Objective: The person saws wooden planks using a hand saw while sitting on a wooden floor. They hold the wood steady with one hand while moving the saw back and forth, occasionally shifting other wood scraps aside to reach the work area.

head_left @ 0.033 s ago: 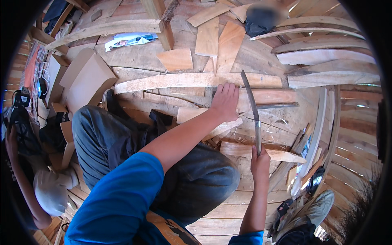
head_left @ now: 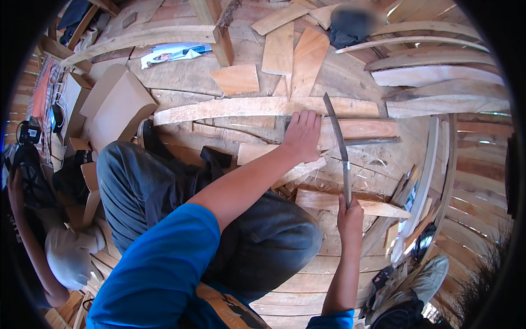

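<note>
My left hand (head_left: 301,134) lies flat, fingers together, pressing on a reddish wooden plank (head_left: 364,129) on the plank floor. Just beyond it lies a long pale curved plank (head_left: 241,108). My right hand (head_left: 350,215) is closed round the handle of a long, slightly curved machete (head_left: 338,143). Its blade points away from me and stands just right of my left hand, over the reddish plank. Thin wood shavings lie around the blade. My knees in dark trousers (head_left: 164,186) are bent below my left arm.
Wood offcuts (head_left: 236,79) and short boards (head_left: 298,55) lie beyond the planks. A cardboard box (head_left: 118,104) sits at the left, a dark bundle (head_left: 350,24) at the top. Another person (head_left: 38,230) crouches at lower left. Curved slats (head_left: 438,74) line the right.
</note>
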### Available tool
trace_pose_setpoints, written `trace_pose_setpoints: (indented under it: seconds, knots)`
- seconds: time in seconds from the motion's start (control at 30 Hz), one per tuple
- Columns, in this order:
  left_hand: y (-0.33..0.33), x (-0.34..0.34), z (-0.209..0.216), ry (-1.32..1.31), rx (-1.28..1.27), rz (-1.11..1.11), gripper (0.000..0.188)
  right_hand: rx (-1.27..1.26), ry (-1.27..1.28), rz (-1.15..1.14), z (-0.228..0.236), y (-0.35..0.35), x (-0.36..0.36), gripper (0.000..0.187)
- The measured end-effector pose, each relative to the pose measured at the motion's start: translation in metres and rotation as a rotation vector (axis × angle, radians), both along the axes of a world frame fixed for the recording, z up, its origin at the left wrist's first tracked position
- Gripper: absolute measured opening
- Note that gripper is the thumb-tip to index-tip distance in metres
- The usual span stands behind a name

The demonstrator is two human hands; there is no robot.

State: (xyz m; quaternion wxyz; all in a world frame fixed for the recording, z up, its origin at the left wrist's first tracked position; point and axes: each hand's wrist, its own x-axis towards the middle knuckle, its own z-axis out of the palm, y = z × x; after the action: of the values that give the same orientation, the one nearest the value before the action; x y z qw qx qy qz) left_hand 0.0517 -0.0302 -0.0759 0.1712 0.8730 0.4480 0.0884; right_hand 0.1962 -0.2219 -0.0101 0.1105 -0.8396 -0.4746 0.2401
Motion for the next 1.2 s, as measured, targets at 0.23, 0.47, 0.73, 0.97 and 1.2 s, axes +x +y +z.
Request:
trace_pose_setpoints:
  seconds: [0.23,0.47,0.73,0.97,1.2]
  knots:
    - [0.003,0.003,0.008,0.037,-0.080,-0.049,0.073,-0.039,-0.070,-0.005,0.021,-0.014,-0.006,0.026]
    - [0.001,0.000,-0.001,-0.035,-0.044,-0.045,0.074,-0.020,-0.060,-0.002,0.003,0.019,-0.013,0.026]
    - [0.009,0.002,0.006,0.015,-0.112,-0.043,0.073,-0.063,-0.072,-0.031,0.020,-0.020,-0.014,0.024]
    - [0.007,0.006,0.007,0.000,-0.093,-0.037,0.076,0.033,-0.042,0.012,-0.011,0.024,-0.002,0.026]
    - [0.003,0.007,0.007,0.098,-0.053,-0.084,0.079,-0.039,-0.034,-0.017,0.019,0.006,-0.015,0.022]
